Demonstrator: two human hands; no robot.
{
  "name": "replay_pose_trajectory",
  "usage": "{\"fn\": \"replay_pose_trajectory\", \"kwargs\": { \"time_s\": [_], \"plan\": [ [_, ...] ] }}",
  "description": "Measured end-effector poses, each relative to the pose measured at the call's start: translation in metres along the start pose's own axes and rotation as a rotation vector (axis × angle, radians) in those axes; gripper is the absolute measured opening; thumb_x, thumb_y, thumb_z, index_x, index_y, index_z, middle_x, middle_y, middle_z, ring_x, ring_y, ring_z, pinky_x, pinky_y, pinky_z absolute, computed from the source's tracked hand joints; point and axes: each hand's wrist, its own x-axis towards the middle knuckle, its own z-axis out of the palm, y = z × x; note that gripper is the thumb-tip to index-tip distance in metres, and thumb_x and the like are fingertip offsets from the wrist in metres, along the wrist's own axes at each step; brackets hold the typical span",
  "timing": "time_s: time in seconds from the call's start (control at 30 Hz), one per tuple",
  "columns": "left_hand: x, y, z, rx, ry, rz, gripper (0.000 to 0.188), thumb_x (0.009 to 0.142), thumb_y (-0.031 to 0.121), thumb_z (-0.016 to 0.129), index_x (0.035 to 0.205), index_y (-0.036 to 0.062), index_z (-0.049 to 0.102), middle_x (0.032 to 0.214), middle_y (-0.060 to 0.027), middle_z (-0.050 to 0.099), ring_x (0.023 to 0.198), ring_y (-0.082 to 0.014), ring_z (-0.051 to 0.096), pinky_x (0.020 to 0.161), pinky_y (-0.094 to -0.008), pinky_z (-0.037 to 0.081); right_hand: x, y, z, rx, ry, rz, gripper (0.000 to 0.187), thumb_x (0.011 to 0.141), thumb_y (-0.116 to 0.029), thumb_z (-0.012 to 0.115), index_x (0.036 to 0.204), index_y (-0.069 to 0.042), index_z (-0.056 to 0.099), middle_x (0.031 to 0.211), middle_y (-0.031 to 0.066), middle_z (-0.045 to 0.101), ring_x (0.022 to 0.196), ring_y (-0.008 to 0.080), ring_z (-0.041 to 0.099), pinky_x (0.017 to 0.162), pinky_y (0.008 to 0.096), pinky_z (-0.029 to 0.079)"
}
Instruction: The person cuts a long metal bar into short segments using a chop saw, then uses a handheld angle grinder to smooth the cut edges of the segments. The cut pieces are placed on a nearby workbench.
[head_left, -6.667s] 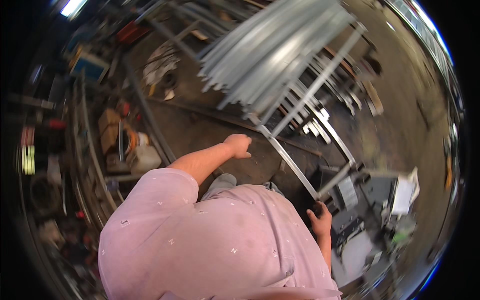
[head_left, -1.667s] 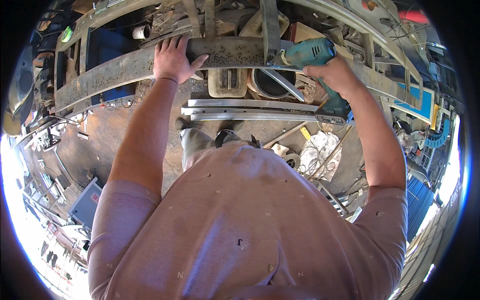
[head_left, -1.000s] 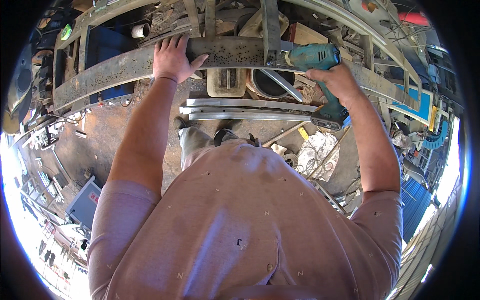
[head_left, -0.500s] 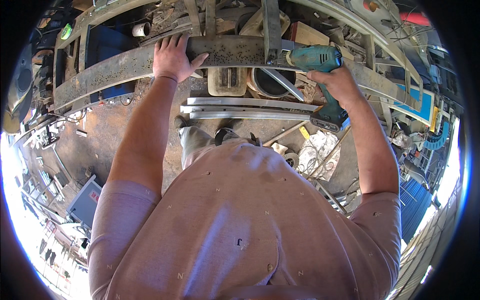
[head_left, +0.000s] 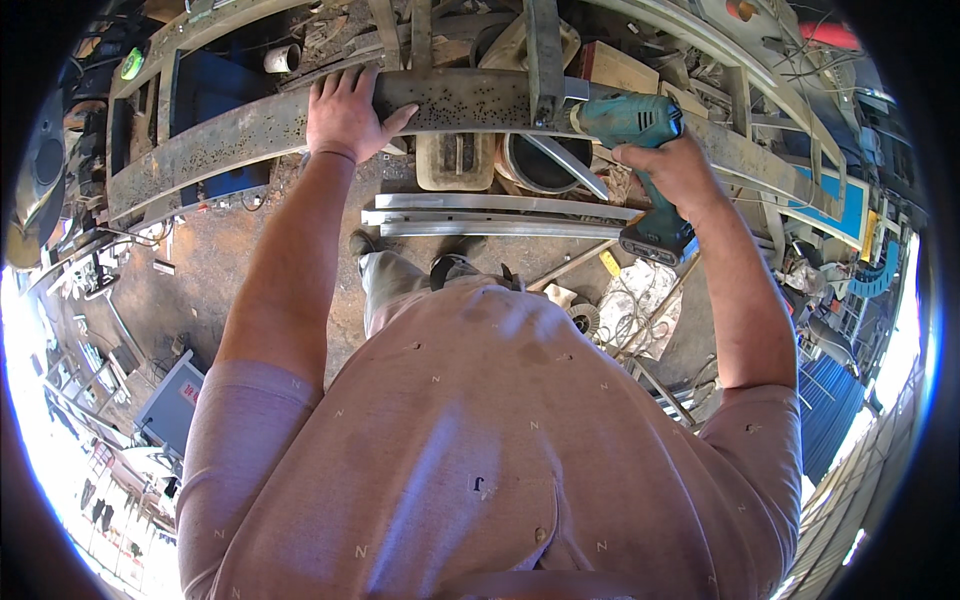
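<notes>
My right hand (head_left: 672, 172) is closed round the grip of a teal cordless drill (head_left: 630, 120). The drill lies level, its chuck pointing left toward an upright metal post (head_left: 545, 60). Whether its tip touches the post cannot be made out. My left hand (head_left: 345, 115) rests flat, fingers spread, on a long metal beam (head_left: 470, 100) pitted with many small dark holes. The beam runs across in front of me, and the post crosses it just left of the drill.
Below the beam stand a dirty beige container (head_left: 440, 165) and a round bucket (head_left: 548, 165). Pale metal bars (head_left: 480, 215) lie beneath them, near my feet. A blue-topped panel (head_left: 830, 205) is at the right; a grey box (head_left: 172, 400) sits at lower left. Scrap clutters the far side.
The drill and my right hand have shifted very slightly, by a few pixels. My left hand stays in the same place on the beam.
</notes>
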Motion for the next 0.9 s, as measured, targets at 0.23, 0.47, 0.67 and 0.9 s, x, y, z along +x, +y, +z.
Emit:
{"fn": "replay_pose_trajectory", "kwargs": {
  "time_s": [0.23,0.47,0.67,0.9],
  "plan": [
    [-0.001,0.000,0.000,-0.010,0.014,0.001,0.091,0.088,0.078,0.061,0.152,0.0131,0.051,0.145,-0.0141,0.059,0.138,-0.0335,0.051,0.122,-0.0522,0.034,-0.002,-0.004,-0.002,0.012,-0.037,0.031,0.024,0.085,-0.009,0.083,0.107,-0.005,0.074,0.089,0.0018,0.073,0.068,0.0120,0.064,0.059,0.0310,0.053],
    [-0.001,0.000,0.002,0.000,0.023,-0.002,0.091,0.089,0.078,0.060,0.151,0.0130,0.052,0.146,-0.0131,0.058,0.140,-0.0328,0.050,0.123,-0.0512,0.033,0.002,-0.009,-0.002,-0.093,-0.035,0.008,0.023,0.086,-0.008,0.081,0.105,0.000,0.072,0.081,0.0069,0.073,0.062,0.0146,0.068,0.054,0.0316,0.055],
    [0.001,-0.001,0.002,-0.012,0.009,0.006,0.091,0.088,0.079,0.059,0.151,0.0126,0.052,0.146,-0.0115,0.058,0.141,-0.0319,0.049,0.122,-0.0514,0.033,0.012,-0.017,-0.004,-0.135,-0.064,-0.048,0.017,0.085,-0.009,0.081,0.098,-0.001,0.073,0.075,0.0063,0.072,0.059,0.0144,0.067,0.055,0.0321,0.053],
    [-0.001,0.001,0.000,-0.005,0.046,0.009,0.089,0.089,0.077,0.060,0.150,0.0132,0.053,0.141,-0.0137,0.060,0.136,-0.0326,0.053,0.120,-0.0513,0.035,0.020,-0.016,-0.001,-0.273,-0.024,-0.041,0.021,0.083,-0.015,0.082,0.099,-0.003,0.074,0.076,0.0061,0.072,0.061,0.0143,0.068,0.060,0.0347,0.055]
  ]
}}
